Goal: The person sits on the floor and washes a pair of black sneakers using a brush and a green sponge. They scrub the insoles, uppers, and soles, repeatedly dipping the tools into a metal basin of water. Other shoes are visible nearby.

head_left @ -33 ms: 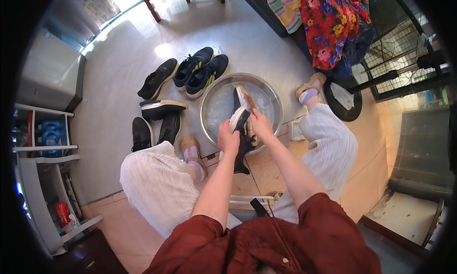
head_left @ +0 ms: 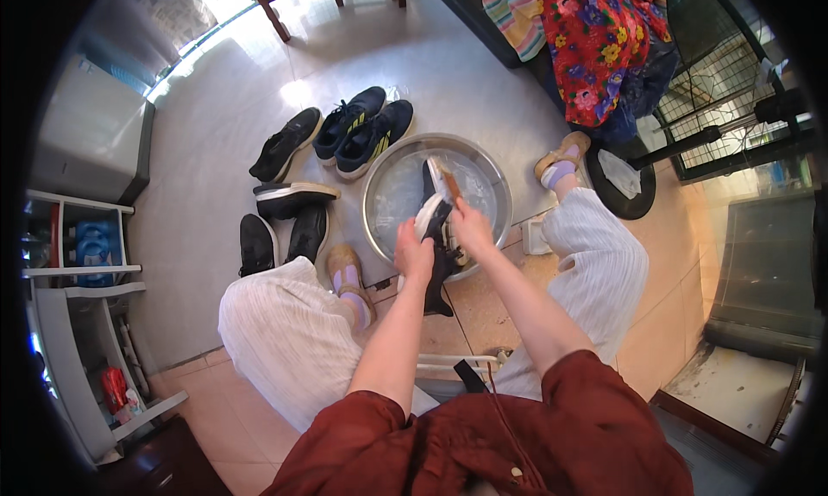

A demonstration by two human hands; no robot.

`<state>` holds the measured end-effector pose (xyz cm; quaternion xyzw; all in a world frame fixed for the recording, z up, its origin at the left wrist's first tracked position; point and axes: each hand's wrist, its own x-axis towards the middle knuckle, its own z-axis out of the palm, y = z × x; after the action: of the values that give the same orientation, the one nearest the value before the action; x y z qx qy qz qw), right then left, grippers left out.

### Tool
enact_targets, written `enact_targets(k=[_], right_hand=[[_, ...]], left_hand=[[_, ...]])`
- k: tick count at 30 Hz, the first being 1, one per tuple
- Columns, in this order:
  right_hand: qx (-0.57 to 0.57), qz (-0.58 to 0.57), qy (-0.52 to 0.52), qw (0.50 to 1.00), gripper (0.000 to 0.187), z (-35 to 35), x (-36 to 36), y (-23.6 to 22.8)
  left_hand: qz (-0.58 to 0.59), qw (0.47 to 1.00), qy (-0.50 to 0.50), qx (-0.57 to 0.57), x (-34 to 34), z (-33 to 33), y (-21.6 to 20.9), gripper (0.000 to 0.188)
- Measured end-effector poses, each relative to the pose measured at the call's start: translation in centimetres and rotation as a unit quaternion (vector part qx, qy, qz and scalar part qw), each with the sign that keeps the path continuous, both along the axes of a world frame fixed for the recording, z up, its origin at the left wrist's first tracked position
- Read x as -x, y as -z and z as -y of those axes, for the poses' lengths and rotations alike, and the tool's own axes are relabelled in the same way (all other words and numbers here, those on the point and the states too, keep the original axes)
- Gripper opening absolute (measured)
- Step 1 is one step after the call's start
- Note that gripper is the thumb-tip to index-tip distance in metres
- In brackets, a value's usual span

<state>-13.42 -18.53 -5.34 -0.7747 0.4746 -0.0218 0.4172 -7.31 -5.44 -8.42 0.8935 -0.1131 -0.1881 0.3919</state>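
Over the near side of a round metal basin (head_left: 369, 204) with water in it, my left hand (head_left: 415, 251) is closed around a dark shoe (head_left: 434, 213) with a white sole. My right hand (head_left: 473, 229) grips a brush with a brown wooden handle (head_left: 452, 185); its head is beside a pale sole edge farther into the basin. That edge belongs to a dark shoe part (head_left: 428, 178) just beyond my left hand. Below my hands, more dark shoe material (head_left: 440, 296) hangs over the basin's near rim. My fingers hide where these parts join.
Left of the basin stand a navy pair of sneakers (head_left: 373, 138), a black shoe (head_left: 286, 144) and several more dark shoes (head_left: 297, 200). A small white box (head_left: 536, 237) is right of the basin. A black round base (head_left: 621, 204) and a flowered cloth (head_left: 604, 52) are farther right. Open shelves (head_left: 86, 276) line the left.
The brush in my right hand has shifted very slightly at the sole edge. My left hand and the shoe look almost unmoved.
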Motion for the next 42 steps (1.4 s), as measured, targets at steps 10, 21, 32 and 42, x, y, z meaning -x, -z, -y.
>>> enact_targets(k=[10,21,32,42], right_hand=[[0.014,0.032,0.014,0.999,0.046,-0.4,0.0,-0.2],[-0.005,-0.005,-0.038,0.999,0.044,-2.0,0.8,-1.6],[0.029,-0.001,-0.039,0.999,0.046,-4.2,2.4,-0.6],[0.005,0.028,-0.028,0.999,0.049,-5.2,2.5,-1.8]], left_hand=[[0.022,0.999,0.02,0.019,0.1,0.5,0.4,0.055],[0.021,1.0,-0.001,0.018,-0.4,-0.2,1.5,0.056],[0.025,0.999,-0.02,0.008,-0.5,-0.3,1.7,0.055],[0.024,1.0,-0.015,-0.006,-0.7,-0.4,2.3,0.057]])
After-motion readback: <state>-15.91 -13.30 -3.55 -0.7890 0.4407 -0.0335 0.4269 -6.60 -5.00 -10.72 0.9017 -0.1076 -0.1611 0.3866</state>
